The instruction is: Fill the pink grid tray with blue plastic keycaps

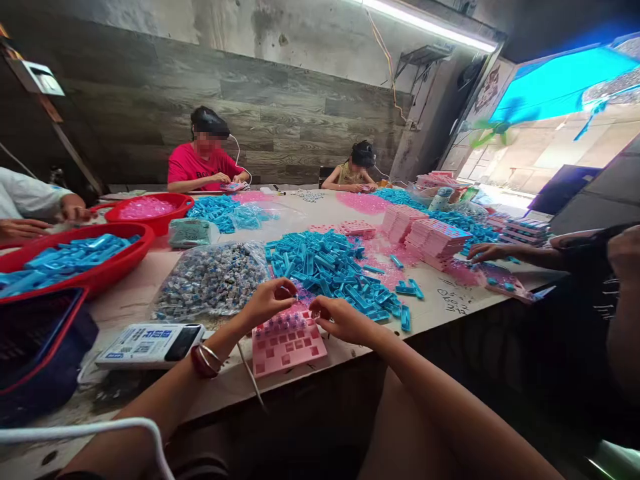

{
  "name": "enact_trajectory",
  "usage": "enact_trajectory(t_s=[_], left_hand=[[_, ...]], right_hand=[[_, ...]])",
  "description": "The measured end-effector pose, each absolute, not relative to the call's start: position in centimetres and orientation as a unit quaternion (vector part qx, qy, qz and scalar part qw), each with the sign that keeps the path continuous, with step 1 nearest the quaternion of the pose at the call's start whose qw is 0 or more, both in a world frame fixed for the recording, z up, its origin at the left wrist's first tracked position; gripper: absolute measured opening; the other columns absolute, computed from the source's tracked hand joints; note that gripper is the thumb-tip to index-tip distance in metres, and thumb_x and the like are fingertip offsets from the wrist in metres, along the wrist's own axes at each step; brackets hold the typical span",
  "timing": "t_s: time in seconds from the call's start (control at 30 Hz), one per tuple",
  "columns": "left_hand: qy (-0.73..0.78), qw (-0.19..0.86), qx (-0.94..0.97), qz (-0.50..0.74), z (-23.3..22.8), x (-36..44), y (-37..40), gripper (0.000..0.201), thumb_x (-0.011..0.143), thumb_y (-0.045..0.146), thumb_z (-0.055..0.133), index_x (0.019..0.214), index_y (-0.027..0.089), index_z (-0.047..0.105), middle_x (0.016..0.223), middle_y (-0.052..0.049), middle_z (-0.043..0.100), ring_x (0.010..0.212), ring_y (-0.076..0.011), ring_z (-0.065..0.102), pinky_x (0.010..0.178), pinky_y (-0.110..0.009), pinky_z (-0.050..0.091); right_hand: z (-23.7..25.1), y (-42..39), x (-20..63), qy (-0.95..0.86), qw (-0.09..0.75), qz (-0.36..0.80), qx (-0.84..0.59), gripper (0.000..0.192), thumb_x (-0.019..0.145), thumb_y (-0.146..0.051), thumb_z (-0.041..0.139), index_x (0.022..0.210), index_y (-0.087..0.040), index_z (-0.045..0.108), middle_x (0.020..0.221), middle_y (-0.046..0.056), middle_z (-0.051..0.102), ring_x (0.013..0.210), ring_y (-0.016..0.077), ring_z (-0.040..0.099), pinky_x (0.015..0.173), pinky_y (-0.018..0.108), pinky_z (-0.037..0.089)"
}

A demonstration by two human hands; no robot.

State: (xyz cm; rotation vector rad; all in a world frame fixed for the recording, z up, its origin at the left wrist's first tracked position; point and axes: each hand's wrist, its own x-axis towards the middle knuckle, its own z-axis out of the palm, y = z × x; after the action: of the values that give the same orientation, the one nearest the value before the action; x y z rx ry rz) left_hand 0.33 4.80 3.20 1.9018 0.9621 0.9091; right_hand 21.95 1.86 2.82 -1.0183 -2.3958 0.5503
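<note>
A pink plate [289, 361] with square holes lies at the table's near edge. Small clear-purple pieces fill its far rows, while the holes nearer me show bare. My left hand [267, 305] is over the plate's far left corner, thumb and forefinger curled together; whatever they pinch is too small to make out. At the far right corner my right hand [340, 321] has its thumb and fingertips closed in a pinch on something tiny. Just beyond both hands spreads a heap of blue plastic pieces [320, 263]. A clear bag of small grey-and-blue switch-like parts [215, 277] lies left of them.
Red basins [143, 230] and a dark blue basket [45, 353] stand at left, near a white box [145, 345]. Stacked pink plates [435, 241] are at right. A white cable [100, 430] crosses the lower left. Co-workers sit across and on both sides; one person's hand [487, 252] reaches in at right.
</note>
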Motion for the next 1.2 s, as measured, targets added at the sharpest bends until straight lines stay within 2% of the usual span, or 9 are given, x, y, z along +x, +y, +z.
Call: enact_trajectory(t_s=[0.2, 0.3, 0.4, 0.63, 0.87, 1.2], left_hand=[[0.365, 0.354, 0.79, 0.342, 2.1, 1.5, 4.3, 0.011, 0.073, 0.021, 0.06, 0.083, 0.014, 0.059, 0.074, -0.001, 0.063, 0.067, -0.0129, 0.061, 0.062, -0.024, 0.049], [0.365, 0.303, 0.816, 0.331, 1.8, 2.0, 3.9, 0.011, 0.072, 0.015, 0.061, 0.083, 0.015, 0.061, 0.078, -0.002, 0.065, 0.072, -0.0139, 0.061, 0.069, -0.026, 0.049], [0.368, 0.246, 0.84, 0.314, 1.8, 2.5, 3.4, 0.012, 0.072, 0.014, 0.063, 0.083, 0.017, 0.063, 0.083, -0.003, 0.067, 0.079, -0.0163, 0.06, 0.076, -0.03, 0.046], [0.381, 0.144, 0.873, 0.268, 1.6, 3.4, 2.1, 0.006, 0.077, 0.015, 0.063, 0.079, 0.019, 0.068, 0.083, -0.004, 0.068, 0.082, -0.02, 0.058, 0.075, -0.031, 0.041], [0.401, 0.107, 0.87, 0.265, 1.4, 3.6, 1.8, 0.006, 0.077, 0.016, 0.063, 0.08, 0.019, 0.066, 0.082, -0.003, 0.068, 0.082, -0.0194, 0.057, 0.073, -0.029, 0.041], [0.401, 0.101, 0.871, 0.265, 1.0, 3.8, 1.9, 0.008, 0.076, 0.014, 0.064, 0.08, 0.019, 0.067, 0.085, -0.003, 0.069, 0.084, -0.0195, 0.059, 0.076, -0.029, 0.042]], right_hand=[[3.4, 2.5, 22.0, -0.854, 0.274, 0.186, -0.401, 0.016, 0.077, -0.005, 0.053, 0.089, -0.015, 0.058, 0.079, 0.003, 0.065, 0.067, 0.0125, 0.058, 0.063, 0.023, 0.043], [3.7, 2.6, 22.5, -0.845, 0.287, 0.191, -0.41, 0.015, 0.076, -0.006, 0.055, 0.088, -0.015, 0.058, 0.077, 0.002, 0.065, 0.064, 0.0116, 0.058, 0.061, 0.022, 0.043], [3.7, 2.7, 22.8, -0.837, 0.289, 0.194, -0.422, 0.016, 0.074, -0.005, 0.058, 0.087, -0.015, 0.058, 0.075, 0.001, 0.064, 0.063, 0.0112, 0.058, 0.06, 0.022, 0.043], [3.5, 2.9, 22.8, -0.831, 0.306, 0.168, -0.433, 0.016, 0.071, -0.005, 0.062, 0.084, -0.015, 0.059, 0.076, 0.001, 0.06, 0.062, 0.0108, 0.058, 0.061, 0.022, 0.046], [3.3, 2.9, 22.8, -0.833, 0.308, 0.198, -0.416, 0.017, 0.071, -0.002, 0.06, 0.083, -0.014, 0.058, 0.084, 0.003, 0.059, 0.062, 0.0091, 0.059, 0.062, 0.022, 0.048], [3.3, 2.8, 22.9, -0.842, 0.29, 0.186, -0.415, 0.018, 0.07, -0.002, 0.061, 0.083, -0.014, 0.06, 0.081, 0.002, 0.06, 0.063, 0.0098, 0.058, 0.062, 0.022, 0.047]])
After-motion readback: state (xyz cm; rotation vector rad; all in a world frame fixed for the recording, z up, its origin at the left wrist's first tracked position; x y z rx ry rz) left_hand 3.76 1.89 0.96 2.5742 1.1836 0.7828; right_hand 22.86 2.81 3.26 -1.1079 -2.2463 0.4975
